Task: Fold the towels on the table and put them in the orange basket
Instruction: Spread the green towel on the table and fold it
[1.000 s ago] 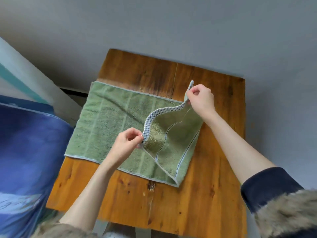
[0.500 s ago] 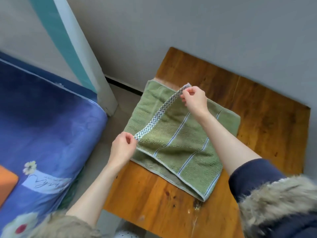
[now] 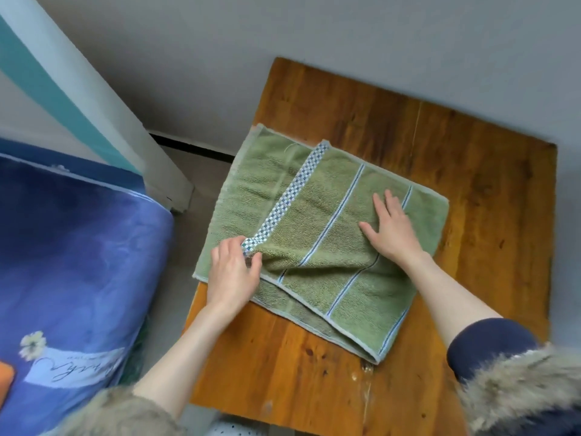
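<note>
A green towel (image 3: pixel 317 221) with a blue-and-white checked border lies folded in half on the wooden table (image 3: pixel 471 171), its left edge hanging past the table's left side. My left hand (image 3: pixel 232 272) pinches the near corner of the checked border, where the upper layer is bunched. My right hand (image 3: pixel 390 228) lies flat with straight fingers on the upper layer, right of the middle. A sliver of orange (image 3: pixel 5 382) shows at the frame's left edge; whether it is the basket cannot be told.
A bed with a blue flowered cover (image 3: pixel 72 278) fills the left. A white and teal post (image 3: pixel 78 99) stands between the bed and the table. A grey wall runs behind the table.
The folded-over half has come down flat on the lower layer. My right hand let go of the far corner and now lies flat on the towel. My left hand still pinches its corner.
</note>
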{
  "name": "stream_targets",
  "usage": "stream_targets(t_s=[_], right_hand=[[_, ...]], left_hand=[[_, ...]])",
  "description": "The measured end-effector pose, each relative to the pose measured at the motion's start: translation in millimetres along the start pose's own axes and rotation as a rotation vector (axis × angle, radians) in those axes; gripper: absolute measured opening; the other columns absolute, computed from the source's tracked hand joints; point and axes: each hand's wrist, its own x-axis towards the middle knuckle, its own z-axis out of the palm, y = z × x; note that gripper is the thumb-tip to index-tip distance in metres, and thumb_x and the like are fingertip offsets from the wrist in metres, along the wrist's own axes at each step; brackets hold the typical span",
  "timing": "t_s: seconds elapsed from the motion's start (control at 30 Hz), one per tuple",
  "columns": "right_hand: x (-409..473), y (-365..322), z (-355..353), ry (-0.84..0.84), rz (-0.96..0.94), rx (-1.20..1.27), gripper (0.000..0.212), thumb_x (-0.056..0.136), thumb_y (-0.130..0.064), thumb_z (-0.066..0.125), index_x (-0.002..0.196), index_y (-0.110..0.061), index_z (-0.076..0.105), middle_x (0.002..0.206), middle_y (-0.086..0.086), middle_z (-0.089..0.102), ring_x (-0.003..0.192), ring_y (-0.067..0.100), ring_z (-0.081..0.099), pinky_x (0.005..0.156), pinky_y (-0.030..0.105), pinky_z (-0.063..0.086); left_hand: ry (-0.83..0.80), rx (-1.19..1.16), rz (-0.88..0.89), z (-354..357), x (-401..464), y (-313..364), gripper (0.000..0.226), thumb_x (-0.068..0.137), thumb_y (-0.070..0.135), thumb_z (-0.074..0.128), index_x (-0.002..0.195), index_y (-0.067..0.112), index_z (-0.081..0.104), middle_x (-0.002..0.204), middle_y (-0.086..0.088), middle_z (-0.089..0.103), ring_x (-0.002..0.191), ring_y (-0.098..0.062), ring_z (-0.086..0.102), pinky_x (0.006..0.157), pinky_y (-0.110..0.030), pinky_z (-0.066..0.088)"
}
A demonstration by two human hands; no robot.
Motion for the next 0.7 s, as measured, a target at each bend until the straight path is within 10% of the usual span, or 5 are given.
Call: stream_targets(t_s=[0.7], right_hand=[[-174, 139, 33, 0.013, 0.58, 0.2, 0.038, 0.098, -0.037, 0.039, 0.12, -0.016, 0.062, 0.127, 0.013, 0.053, 0.105, 0.033, 0.059, 0.084, 0.035, 0.046]], left_hand=[[-0.193, 0.067, 0.3, 68, 9, 118, 0.031, 0.091, 0.017, 0.057, 0.117, 0.002, 0.051, 0.132, -0.011, 0.051, 0.122, -0.024, 0.046, 0.102, -0.036, 0.036]])
